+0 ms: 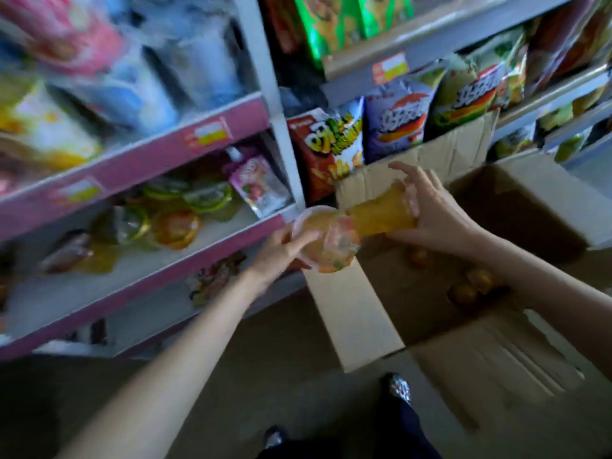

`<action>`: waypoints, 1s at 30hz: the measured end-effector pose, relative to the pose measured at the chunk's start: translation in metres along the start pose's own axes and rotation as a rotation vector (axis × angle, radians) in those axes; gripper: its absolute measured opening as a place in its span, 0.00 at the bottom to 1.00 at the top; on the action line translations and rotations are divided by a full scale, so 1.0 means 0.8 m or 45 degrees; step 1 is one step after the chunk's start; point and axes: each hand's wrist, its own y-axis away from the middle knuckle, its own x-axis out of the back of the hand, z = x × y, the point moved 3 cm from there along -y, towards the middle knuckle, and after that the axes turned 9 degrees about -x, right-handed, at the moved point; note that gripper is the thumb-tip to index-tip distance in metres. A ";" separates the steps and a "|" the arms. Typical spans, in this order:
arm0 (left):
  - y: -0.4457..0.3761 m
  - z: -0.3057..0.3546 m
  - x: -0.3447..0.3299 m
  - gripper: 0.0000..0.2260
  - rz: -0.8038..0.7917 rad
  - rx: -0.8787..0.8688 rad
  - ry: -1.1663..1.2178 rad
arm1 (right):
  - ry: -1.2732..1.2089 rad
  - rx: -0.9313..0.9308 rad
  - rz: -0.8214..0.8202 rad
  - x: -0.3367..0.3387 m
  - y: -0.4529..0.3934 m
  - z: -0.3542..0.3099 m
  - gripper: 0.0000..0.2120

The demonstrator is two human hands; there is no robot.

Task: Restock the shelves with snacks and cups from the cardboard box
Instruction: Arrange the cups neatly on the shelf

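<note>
Head: cup (326, 241) (blurred) between left fingers (303, 240)

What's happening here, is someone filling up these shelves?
Yes. A person stands over an open cardboard box beside the shelves. The right hand grips a stack of orange jelly cups, and the left hand holds the end cup, seemingly pulling it off. More cups lie in the box, and similar ones already sit on the pink-edged shelf.

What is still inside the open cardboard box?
A few orange jelly cups lie on the cardboard box floor. The right forearm and the dark interior hide the rest.
</note>
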 end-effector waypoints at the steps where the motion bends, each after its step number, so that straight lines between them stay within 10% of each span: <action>1: 0.023 -0.002 0.036 0.03 0.051 -0.008 0.030 | -0.054 0.014 0.016 -0.015 0.002 -0.035 0.47; 8: 0.140 -0.048 0.232 0.04 0.583 0.040 0.018 | -0.249 0.128 -0.048 -0.189 0.000 -0.221 0.36; 15: 0.215 -0.141 0.357 0.06 0.973 0.211 0.342 | 0.316 0.650 0.202 -0.366 -0.017 -0.346 0.33; 23: 0.251 -0.177 0.413 0.09 1.015 0.209 0.457 | 0.792 0.894 0.119 -0.448 -0.052 -0.389 0.42; 30: 0.258 -0.174 0.432 0.10 0.968 0.103 0.439 | 0.853 0.745 0.002 -0.476 -0.066 -0.434 0.27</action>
